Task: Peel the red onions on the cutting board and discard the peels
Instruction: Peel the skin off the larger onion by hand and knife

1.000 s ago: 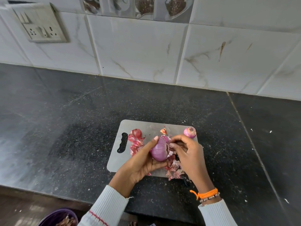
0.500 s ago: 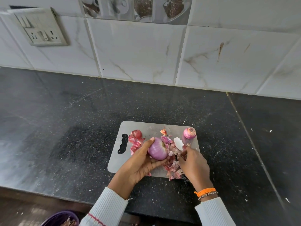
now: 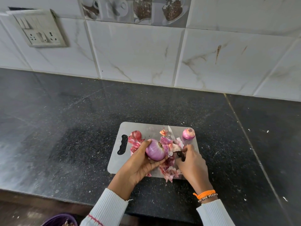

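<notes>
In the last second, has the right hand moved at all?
Yes. The right hand has dropped from the held onion toward the near edge of the cutting board, away from the small onion, and now grips a knife.

We have one head-worn wide-angle view, looking forward and steeply down at the dark surface [image 3: 81, 128] from close above; the tiled wall [image 3: 138, 54] fills the top, its edges seemingly bowed by the lens.
</notes>
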Demonstrator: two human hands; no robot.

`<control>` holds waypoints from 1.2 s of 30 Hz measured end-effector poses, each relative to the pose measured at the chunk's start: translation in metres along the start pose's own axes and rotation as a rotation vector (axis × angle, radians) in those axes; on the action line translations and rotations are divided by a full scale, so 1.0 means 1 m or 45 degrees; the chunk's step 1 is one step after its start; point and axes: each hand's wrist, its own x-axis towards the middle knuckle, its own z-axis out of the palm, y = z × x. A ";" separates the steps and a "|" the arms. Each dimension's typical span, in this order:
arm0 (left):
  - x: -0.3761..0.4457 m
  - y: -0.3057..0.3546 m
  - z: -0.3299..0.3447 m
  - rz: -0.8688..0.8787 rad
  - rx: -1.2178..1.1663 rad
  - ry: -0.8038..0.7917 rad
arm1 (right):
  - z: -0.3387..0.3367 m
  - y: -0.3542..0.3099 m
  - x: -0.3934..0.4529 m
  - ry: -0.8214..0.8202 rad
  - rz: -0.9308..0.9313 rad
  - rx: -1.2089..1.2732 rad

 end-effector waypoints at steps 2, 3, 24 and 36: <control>0.000 0.000 -0.001 -0.010 -0.020 -0.009 | -0.002 -0.001 0.000 0.011 -0.003 0.055; 0.000 0.000 -0.002 -0.014 -0.030 -0.015 | -0.003 -0.001 0.000 0.012 -0.009 0.097; 0.001 -0.002 0.004 0.190 -0.077 -0.255 | -0.011 -0.023 -0.031 -0.170 -0.277 0.598; -0.002 -0.007 0.005 0.432 -0.019 -0.082 | 0.005 -0.038 -0.046 -0.036 -0.431 0.022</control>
